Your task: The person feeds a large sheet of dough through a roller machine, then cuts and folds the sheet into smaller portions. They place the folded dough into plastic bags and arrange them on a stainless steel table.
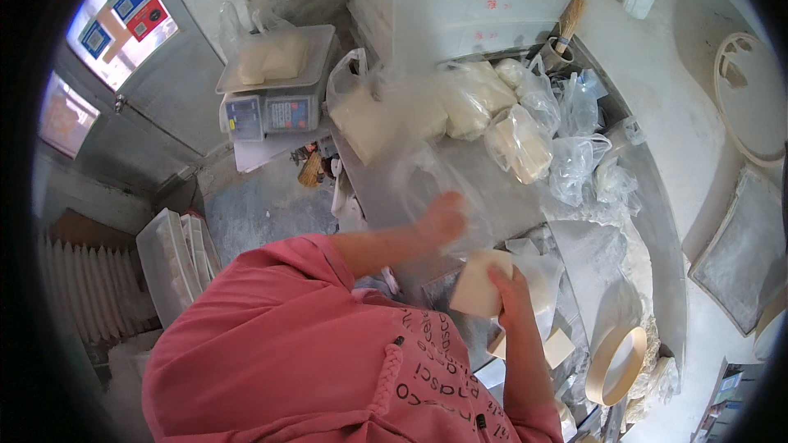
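My right hand grips a thick, pale cream square slab, which looks like a stack of dough wrappers. Its thumb lies across the top face. My left hand is blurred and curled like a fist, with a clear plastic bag spread out around it over the steel worktop. Just beyond the slab is a translucent plastic sheet or bag. Smaller cream blocks sit beside my right forearm, one partly hidden behind it.
Several bagged cream slabs line the worktop's far side. A digital scale carries another bagged slab at the upper left. White foam boxes stand behind. At the right lies a round wooden hoop; a brush stands in a holder.
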Demonstrator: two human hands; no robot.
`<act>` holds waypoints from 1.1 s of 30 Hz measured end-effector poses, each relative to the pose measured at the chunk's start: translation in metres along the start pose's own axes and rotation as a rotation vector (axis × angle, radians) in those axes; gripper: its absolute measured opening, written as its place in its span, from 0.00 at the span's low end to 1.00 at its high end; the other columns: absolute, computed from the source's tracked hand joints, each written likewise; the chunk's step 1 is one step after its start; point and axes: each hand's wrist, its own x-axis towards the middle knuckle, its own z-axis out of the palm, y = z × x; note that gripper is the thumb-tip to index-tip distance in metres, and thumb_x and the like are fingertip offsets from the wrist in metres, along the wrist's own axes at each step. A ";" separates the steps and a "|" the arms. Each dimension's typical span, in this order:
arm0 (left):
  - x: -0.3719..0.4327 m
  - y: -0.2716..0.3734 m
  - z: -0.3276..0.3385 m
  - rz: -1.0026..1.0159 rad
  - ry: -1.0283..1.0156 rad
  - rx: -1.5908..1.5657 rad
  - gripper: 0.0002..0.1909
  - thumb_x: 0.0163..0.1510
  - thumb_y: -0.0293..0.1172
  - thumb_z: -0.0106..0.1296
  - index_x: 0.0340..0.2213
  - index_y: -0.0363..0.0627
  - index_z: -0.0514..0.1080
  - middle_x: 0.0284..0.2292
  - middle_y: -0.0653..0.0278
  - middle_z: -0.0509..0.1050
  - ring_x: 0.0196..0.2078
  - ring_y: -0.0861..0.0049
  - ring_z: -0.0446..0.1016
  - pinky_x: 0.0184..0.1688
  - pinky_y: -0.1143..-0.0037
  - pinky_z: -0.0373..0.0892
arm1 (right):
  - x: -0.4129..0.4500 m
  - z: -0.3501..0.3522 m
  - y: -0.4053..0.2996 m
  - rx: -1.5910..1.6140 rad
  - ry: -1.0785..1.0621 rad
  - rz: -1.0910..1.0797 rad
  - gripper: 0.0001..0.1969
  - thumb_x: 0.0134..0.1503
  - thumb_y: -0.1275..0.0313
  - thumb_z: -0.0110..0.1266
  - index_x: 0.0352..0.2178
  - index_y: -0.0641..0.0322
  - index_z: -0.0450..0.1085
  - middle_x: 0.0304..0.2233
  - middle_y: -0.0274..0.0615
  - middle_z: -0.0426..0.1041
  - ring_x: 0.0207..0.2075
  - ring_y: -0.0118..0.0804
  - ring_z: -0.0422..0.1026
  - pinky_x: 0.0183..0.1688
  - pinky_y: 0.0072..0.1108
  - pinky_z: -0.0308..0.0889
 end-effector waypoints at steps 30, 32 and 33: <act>0.057 0.051 -0.104 -0.247 0.263 -0.288 0.37 0.53 0.65 0.33 0.41 0.39 0.69 0.38 0.56 0.72 0.37 0.65 0.73 0.42 0.65 0.69 | 0.143 0.097 -0.030 -0.745 0.413 -0.320 0.24 0.44 0.65 0.59 0.39 0.73 0.66 0.39 0.60 0.69 0.41 0.54 0.70 0.45 0.33 0.63; 0.057 0.051 -0.105 -0.222 0.172 -0.275 0.38 0.52 0.66 0.33 0.41 0.39 0.68 0.39 0.56 0.72 0.38 0.65 0.73 0.43 0.64 0.69 | 0.138 0.098 -0.037 -0.633 0.271 -0.318 0.23 0.45 0.65 0.59 0.39 0.70 0.66 0.38 0.54 0.71 0.38 0.48 0.72 0.42 0.31 0.65; 0.055 0.051 -0.107 -0.205 0.136 -0.272 0.39 0.52 0.66 0.33 0.42 0.39 0.68 0.39 0.55 0.72 0.38 0.64 0.73 0.43 0.64 0.69 | 0.137 0.099 -0.041 -0.574 0.201 -0.320 0.22 0.46 0.65 0.59 0.40 0.69 0.66 0.37 0.51 0.72 0.37 0.45 0.72 0.40 0.31 0.66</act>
